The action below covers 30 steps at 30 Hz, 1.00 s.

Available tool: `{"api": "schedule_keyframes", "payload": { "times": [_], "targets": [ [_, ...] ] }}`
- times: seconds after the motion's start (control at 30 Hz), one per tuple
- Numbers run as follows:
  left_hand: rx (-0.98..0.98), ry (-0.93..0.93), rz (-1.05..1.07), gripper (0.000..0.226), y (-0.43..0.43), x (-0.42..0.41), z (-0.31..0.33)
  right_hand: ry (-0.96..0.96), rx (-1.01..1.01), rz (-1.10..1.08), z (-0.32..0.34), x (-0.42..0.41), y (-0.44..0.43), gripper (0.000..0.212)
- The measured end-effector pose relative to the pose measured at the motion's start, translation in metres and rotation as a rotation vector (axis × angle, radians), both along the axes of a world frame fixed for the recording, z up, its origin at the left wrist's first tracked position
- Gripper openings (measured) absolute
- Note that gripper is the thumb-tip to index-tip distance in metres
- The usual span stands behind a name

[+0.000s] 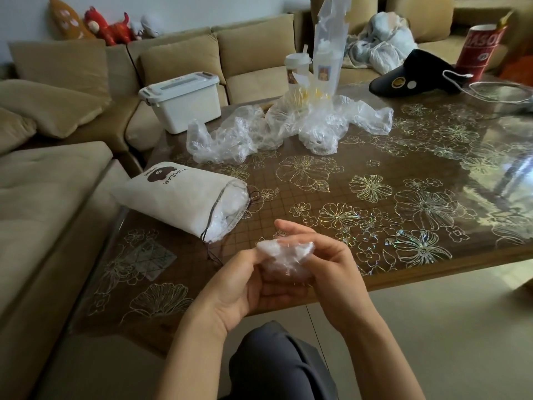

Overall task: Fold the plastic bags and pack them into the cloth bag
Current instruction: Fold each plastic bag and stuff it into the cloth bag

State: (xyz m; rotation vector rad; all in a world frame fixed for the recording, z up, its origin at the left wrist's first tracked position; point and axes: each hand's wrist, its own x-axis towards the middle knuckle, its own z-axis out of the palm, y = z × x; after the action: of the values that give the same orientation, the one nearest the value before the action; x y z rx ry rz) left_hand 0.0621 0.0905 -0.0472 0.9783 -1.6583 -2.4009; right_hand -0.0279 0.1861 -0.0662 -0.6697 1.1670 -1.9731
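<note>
Both hands hold a small, crumpled clear plastic bag (284,255) just above the table's near edge. My left hand (245,287) pinches its left end, and my right hand (326,261) cups it from the right and behind. A white cloth drawstring bag (176,194) with a bear print lies on its side to the left, its mouth facing right with clear plastic showing inside. A heap of loose clear plastic bags (277,131) sits farther back on the table.
The table (403,197) has a glossy flower-patterned cover. A white lidded box (184,102) stands at the back left, two drink cups (311,67) behind the heap, a black cap (412,75) and red can (481,50) at the back right. Sofas surround the table.
</note>
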Motion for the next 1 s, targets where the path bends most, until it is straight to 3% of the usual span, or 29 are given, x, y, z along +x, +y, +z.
{"api": "schedule_keyframes", "payload": {
  "times": [0.2,0.33,0.47,0.6,0.77,0.9,1.0],
  "targets": [
    [0.123,0.105,-0.113,0.045,-0.009,0.007,0.007,0.141,0.043,-0.013,0.000,-0.005,0.005,0.056],
    [0.148,0.134,-0.152,0.066,-0.010,0.012,0.007,0.171,0.010,-0.011,-0.003,-0.006,0.005,0.045],
    [0.069,0.125,-0.093,0.035,-0.003,0.008,0.008,0.054,0.024,0.053,-0.006,-0.009,0.004,0.033],
    [0.054,0.120,-0.068,0.046,-0.002,0.008,0.008,-0.276,-0.108,0.157,0.000,-0.021,0.010,0.043],
    [-0.114,0.038,-0.068,0.048,-0.001,0.008,0.004,-0.054,0.269,0.129,-0.006,-0.021,0.012,0.054],
    [-0.175,-0.013,-0.046,0.033,-0.002,0.010,0.002,-0.032,0.299,0.097,-0.010,-0.017,0.010,0.032],
    [-0.376,-0.087,0.020,0.019,-0.005,0.013,-0.001,-0.009,0.317,-0.037,-0.011,-0.016,0.005,0.016]
  ]
}}
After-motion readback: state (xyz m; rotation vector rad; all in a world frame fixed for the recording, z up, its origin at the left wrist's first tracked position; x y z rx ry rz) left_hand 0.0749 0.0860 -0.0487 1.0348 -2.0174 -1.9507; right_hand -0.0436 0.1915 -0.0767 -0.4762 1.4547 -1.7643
